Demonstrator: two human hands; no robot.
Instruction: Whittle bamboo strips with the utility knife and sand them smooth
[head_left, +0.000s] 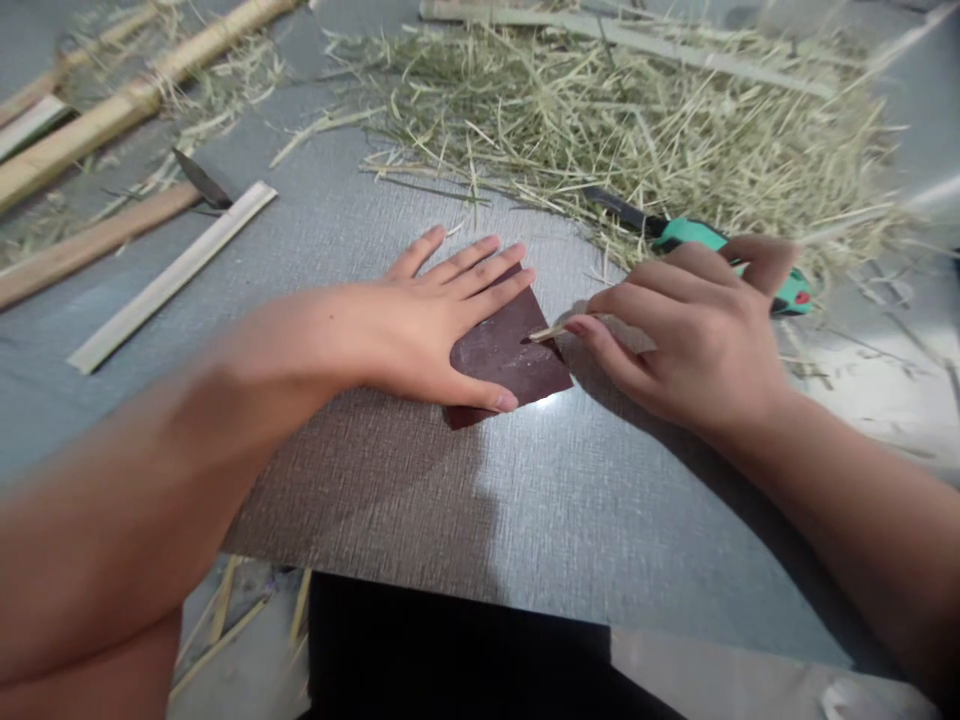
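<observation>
A dark red-brown sheet of sandpaper [517, 350] lies on the grey table. My left hand [420, 320] rests flat on its left part, fingers spread, with the thumb along the near edge. Between the thumb and fingers of my right hand [682, 330] is a thin pale bamboo sliver [549, 332]. Its tip reaches over the right side of the sandpaper; whether it presses on the surface I cannot tell. The rest of the sliver is hidden by my fingers. Just beyond my right hand lies a knife with a green and black handle [686, 235], partly covered by the hand.
Bamboo shavings [645, 120] are heaped at the back right, with a long flat strip [637, 35] on top. At the left lie a bamboo pole [142, 100], a wooden-handled knife [97, 240] and a pale bamboo strip [176, 275]. The table's near edge [465, 590] runs below my hands.
</observation>
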